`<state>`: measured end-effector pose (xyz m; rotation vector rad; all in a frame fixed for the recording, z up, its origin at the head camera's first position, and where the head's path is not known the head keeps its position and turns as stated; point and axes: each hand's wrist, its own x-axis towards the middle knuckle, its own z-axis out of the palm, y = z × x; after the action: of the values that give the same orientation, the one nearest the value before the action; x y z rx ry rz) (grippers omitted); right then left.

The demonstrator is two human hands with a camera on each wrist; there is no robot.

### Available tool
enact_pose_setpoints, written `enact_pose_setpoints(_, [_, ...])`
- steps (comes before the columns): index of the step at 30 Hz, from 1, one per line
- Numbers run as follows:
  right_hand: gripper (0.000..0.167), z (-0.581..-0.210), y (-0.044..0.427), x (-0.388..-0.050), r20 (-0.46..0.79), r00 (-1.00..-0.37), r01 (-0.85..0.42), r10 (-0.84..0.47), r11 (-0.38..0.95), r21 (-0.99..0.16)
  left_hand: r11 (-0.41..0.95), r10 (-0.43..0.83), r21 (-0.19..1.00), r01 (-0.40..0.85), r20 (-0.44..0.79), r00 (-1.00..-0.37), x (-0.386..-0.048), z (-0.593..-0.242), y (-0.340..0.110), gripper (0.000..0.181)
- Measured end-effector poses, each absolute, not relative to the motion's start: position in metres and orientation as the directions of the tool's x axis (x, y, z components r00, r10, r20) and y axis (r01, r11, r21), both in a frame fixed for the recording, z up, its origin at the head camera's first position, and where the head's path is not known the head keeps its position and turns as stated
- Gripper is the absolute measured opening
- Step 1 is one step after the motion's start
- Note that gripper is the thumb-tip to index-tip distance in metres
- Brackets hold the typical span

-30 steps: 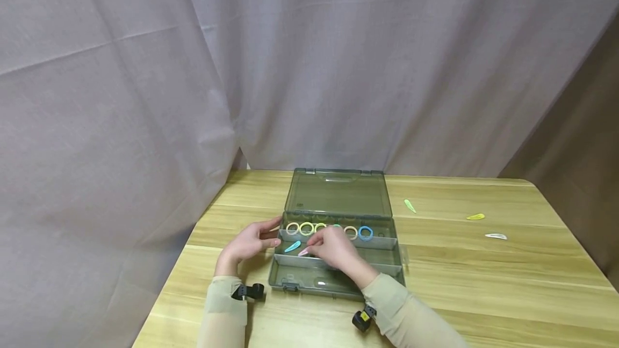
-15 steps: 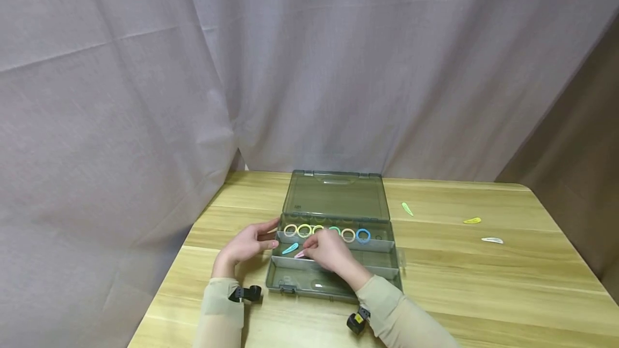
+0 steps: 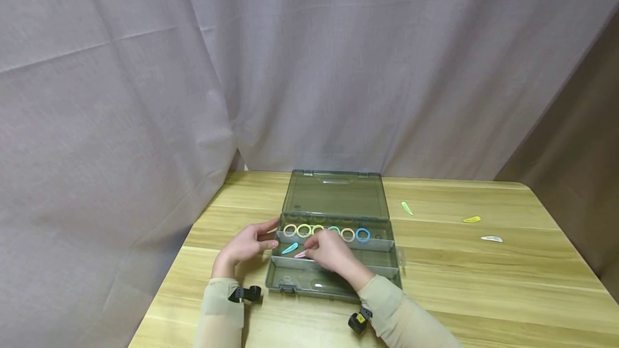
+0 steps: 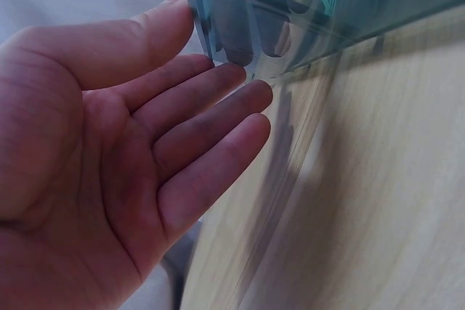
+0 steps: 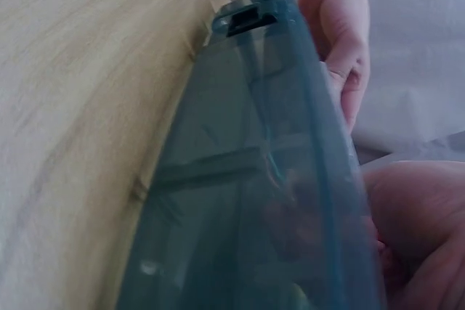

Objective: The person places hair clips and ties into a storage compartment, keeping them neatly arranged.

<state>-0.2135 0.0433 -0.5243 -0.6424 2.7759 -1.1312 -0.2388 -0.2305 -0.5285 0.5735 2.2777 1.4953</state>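
A smoky, see-through plastic storage box lies open on the table, its lid folded back. My right hand is over the middle compartment and pinches a pink snap hair clip there. Beside it, to the left, lies a turquoise hair clip. Against the box's left side rests my left hand, fingers nearly straight and thumb near the rim; the left wrist view shows its palm holding nothing. From the right wrist, the box wall hides most of the pinching fingers.
Several ring-shaped hair ties stand in a row in the back compartment, a blue one at the right end. Right of the box lie a green clip, a yellow clip and a white clip. A grey curtain hangs behind the table.
The whole scene has shifted slightly left in the head view. My right hand keeps pinching the pink clip in the middle compartment, and my left hand stays at the box's side.
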Motion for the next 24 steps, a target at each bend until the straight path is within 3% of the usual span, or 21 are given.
enact_pose_setpoints(24, [0.018, -0.508, 0.085, -0.213, 0.074, -0.903, -0.335, -0.423, 0.586, -0.738, 0.377, 0.507, 0.917, 0.128, -0.089, -0.858, -0.237, -0.526, -0.229, 0.072])
